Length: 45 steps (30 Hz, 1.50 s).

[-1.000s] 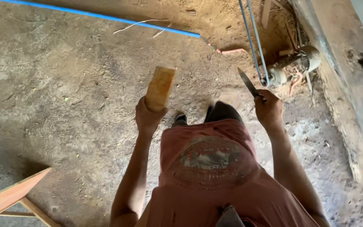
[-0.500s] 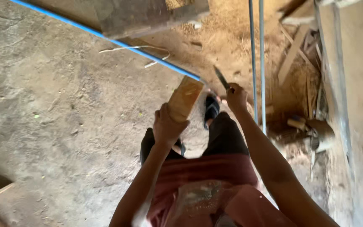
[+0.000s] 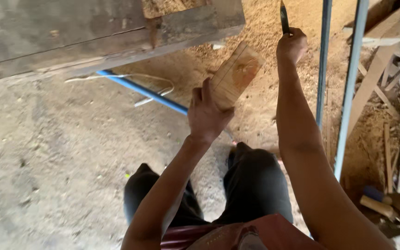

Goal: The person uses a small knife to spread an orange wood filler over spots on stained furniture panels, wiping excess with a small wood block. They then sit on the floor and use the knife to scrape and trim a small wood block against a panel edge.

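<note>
A: Item 1, left hand [image 3: 208, 115]?
B: Fingers closed round the lower end of a flat wooden block [image 3: 234, 74], held raised above the sawdust-strewn floor [image 3: 47, 153].
A: Item 2, right hand [image 3: 291, 46]?
B: Fist clenched on a dark chisel [image 3: 284, 17], blade pointing up, just right of the block.
A: Surroundings?
B: 2 blue metal bars [image 3: 343, 115], 1 blue pipe [image 3: 144, 92], 1 timber surface [image 3: 107, 32].

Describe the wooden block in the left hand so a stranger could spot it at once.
Start at the big weathered timber slab at the top. Below its right end, the left hand grips a flat, pale wooden block. Unlike the grey scrap strips at right, it is orange-tinted with ruled lines.
</note>
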Each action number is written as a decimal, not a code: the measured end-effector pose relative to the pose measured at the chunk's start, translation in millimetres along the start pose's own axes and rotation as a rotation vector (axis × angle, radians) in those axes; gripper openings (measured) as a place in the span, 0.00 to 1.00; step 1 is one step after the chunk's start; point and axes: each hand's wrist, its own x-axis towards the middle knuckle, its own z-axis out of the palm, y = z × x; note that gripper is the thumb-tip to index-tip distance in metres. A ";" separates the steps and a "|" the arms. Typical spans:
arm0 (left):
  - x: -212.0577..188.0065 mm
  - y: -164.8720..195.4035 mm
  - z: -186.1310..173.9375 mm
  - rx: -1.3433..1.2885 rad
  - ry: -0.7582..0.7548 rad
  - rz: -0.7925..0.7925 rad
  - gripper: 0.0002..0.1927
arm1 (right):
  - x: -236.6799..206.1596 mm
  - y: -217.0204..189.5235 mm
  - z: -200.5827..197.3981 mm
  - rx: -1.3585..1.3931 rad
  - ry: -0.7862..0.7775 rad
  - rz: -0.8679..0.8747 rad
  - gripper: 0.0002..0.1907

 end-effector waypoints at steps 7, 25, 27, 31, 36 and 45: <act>1.9 -65.7 13.0 -0.025 -0.017 -0.038 0.53 | 60.1 29.9 87.2 -0.132 0.036 0.079 0.08; 15.9 -77.4 50.1 0.026 -0.107 -0.041 0.49 | -43.8 133.0 38.9 0.165 -0.111 -0.187 0.11; 13.4 -79.7 55.4 0.032 -0.101 -0.006 0.49 | -72.5 132.2 10.7 0.193 -0.136 -0.196 0.10; 0.8 -86.2 63.5 -0.027 -0.062 0.109 0.50 | -122.2 125.0 -39.4 0.145 -0.223 -0.441 0.07; -7.9 -92.9 69.3 -0.018 -0.190 0.100 0.51 | -150.4 103.6 -68.8 -0.028 -0.233 -0.506 0.09; -7.0 -88.4 49.2 -0.057 -0.161 0.133 0.53 | -158.8 77.7 -85.4 -0.194 -0.146 -0.804 0.09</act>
